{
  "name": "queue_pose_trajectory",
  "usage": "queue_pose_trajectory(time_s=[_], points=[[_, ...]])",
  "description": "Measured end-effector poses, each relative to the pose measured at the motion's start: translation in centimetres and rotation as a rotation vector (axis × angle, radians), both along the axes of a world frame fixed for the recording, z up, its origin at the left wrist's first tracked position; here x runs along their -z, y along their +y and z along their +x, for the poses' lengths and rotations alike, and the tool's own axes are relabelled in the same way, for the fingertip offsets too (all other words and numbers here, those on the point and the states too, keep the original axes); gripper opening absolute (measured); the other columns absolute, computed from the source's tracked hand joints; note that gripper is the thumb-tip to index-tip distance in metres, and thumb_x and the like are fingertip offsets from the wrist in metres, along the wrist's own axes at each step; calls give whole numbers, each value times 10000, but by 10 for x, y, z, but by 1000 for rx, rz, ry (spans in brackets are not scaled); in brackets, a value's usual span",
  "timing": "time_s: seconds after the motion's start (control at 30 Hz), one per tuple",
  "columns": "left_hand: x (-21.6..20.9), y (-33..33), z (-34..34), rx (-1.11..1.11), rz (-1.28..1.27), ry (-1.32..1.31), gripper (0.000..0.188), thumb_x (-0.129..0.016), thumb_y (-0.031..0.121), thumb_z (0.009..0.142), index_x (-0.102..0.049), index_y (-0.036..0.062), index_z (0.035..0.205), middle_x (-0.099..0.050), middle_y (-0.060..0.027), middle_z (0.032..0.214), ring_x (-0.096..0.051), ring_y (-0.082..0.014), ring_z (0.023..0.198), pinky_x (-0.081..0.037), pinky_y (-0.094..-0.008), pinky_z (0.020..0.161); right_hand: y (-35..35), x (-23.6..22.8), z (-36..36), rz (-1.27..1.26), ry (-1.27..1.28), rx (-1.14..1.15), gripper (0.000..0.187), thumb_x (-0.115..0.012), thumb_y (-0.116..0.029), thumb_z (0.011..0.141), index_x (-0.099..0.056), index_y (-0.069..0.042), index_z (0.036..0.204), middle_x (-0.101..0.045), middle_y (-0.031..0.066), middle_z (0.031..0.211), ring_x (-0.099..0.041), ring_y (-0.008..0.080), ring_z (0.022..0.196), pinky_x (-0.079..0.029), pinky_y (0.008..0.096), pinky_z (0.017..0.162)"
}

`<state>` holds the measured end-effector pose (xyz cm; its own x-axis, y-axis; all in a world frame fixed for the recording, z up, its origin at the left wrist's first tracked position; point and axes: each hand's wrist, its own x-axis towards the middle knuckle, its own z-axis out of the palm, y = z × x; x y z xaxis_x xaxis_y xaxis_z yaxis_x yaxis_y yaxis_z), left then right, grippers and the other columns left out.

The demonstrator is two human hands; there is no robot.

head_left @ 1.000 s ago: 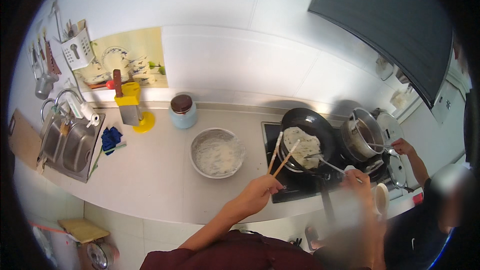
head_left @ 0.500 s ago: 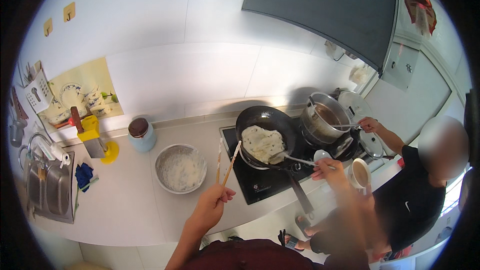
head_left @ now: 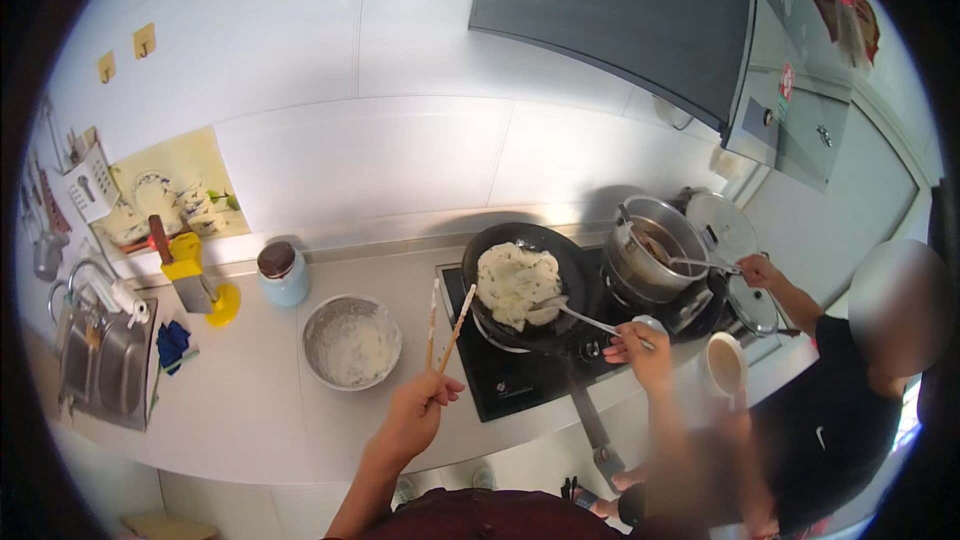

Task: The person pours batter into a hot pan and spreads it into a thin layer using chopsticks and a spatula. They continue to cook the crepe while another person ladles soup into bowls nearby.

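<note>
My left hand (head_left: pixel 415 410) is closed around a pair of chopsticks (head_left: pixel 450 330), which point up and apart, their tips coated in white paste. With my right hand (head_left: pixel 642 352) I grip the handle of a long metal spatula (head_left: pixel 598 324). Its blade rests in the black wok (head_left: pixel 495 328), against the near right edge of a pale, speckled pancake (head_left: pixel 512 280). The pancake looks uneven and slightly rumpled. Left of the wok, a metal bowl (head_left: pixel 309 365) with floury batter residue sits on the counter (head_left: pixel 240 410).
A co-worker at right has a ladle (head_left: pixel 700 262) in a metal pot (head_left: pixel 640 265) and holds a bowl (head_left: pixel 724 364). The wok's handle (head_left: pixel 590 415) overhangs the black cooktop (head_left: pixel 510 392). A blue jar (head_left: pixel 285 285), yellow-handled cleaver stand (head_left: pixel 183 260) and sink (head_left: pixel 118 380) lie left.
The spatula has shifted slightly at the pancake, whose near edge looks more rumpled. The co-worker's ladle has gone into the pot, and their bowl sits lower. My left hand still holds the chopsticks.
</note>
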<state>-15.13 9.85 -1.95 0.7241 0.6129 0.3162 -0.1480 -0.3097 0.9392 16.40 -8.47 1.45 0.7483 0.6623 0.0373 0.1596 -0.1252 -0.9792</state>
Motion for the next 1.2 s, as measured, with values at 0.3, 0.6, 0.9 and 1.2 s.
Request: queue_pose_trajectory(time_s=[0.3,0.6,0.9,1.2], points=[[-12,-51,51,-132,-28,36,180,-380,-163,716,-419,11,736,-631,-154,920,-609,-214,791,-490,-344,748,36,32,88,189,60,-137,197,-538,-132,916,-596,54,945,-601,120,829,-651,192,700,-567,298,607],[-12,-65,52,-175,-2,65,181,-372,-168,712,-422,3,740,-627,-153,923,-608,-216,797,-489,-334,752,-24,27,72,56,-60,-72,190,-513,-102,913,-597,67,934,-611,154,814,-659,220,676,-567,298,598],[-21,-50,36,-114,48,57,182,-370,-167,719,-418,7,743,-628,-155,931,-599,-216,803,-483,-334,753,-31,13,45,133,123,-72,192,-538,-126,914,-593,57,899,-622,121,770,-655,207,632,-560,298,576],[-17,-39,25,-100,27,53,184,-378,-164,717,-418,15,737,-631,-151,918,-598,-210,789,-485,-328,743,-72,-3,53,44,19,-24,174,-532,-93,907,-593,69,896,-622,133,794,-652,220,642,-564,317,577]])
